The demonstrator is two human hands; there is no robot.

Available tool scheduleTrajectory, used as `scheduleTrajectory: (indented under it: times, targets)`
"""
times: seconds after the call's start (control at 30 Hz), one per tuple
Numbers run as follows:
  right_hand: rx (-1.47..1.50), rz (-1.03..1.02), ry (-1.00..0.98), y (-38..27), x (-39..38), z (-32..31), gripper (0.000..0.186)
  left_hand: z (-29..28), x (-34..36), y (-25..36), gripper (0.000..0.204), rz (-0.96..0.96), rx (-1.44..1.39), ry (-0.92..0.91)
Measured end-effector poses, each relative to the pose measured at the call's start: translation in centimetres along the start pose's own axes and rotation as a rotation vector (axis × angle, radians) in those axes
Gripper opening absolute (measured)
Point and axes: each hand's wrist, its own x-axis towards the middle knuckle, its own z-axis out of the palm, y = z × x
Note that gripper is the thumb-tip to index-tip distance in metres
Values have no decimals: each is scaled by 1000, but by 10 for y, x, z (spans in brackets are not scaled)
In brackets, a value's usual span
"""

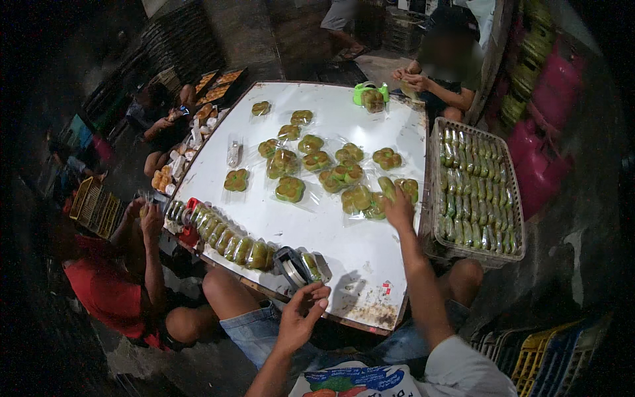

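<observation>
The buns are squat and green, browned in patches, with rounded lobes like a flower, and most sit in shiny clear bags. From where I stand, the loose buns (290, 189) are scattered over the middle of the white tabletop (311, 231), a few out toward its far edge.

The worker's right hand (399, 210) stretches to the right edge, its fingers at a green bun (385, 187) among several bagged ones; I can't tell whether they pinch it or only touch it. The left hand (304, 311) is at the near edge, loosely cupped, thumb apart from the fingers, with nothing I can see in it. Nearest to it stands a dark tape dispenser (288, 266), a bagged bun (311, 267) just to its right.

Left of that, a row of bagged buns (231, 245) stands on edge, packed close together toward the near left corner. Beside the right edge, a pale crate (479, 255) holds more in tight rows, and a bright green dispenser (360, 92) sits near the far right corner
</observation>
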Motion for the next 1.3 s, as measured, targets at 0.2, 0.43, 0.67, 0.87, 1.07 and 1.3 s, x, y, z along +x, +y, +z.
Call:
scheduleTrajectory:
  times: [0.2,0.43,0.67,0.87,1.07,1.3]
  targets:
    - [464,-435,-333,-110,-193,-43,66,0,37,-16,61,133,112,268]
    - [745,-304,-305,-136,-211,-83,57,-26,10,-12,58,9,178,-150]
    - [1024,-213,-819,-150,-226,-90,25,-47,-17,-28,81,-96,-445,-447]
    - [539,-231,-801,-155,-223,-93,25,-87,-10,-39,87,10,-201,-189]
    - [716,-345,-674,-152,-229,-81,26,-81,5,-18,88,19,-135,-171]
    - [1398,284,-698,-164,-230,-77,25,-42,1,28,52,-98,334,-633]
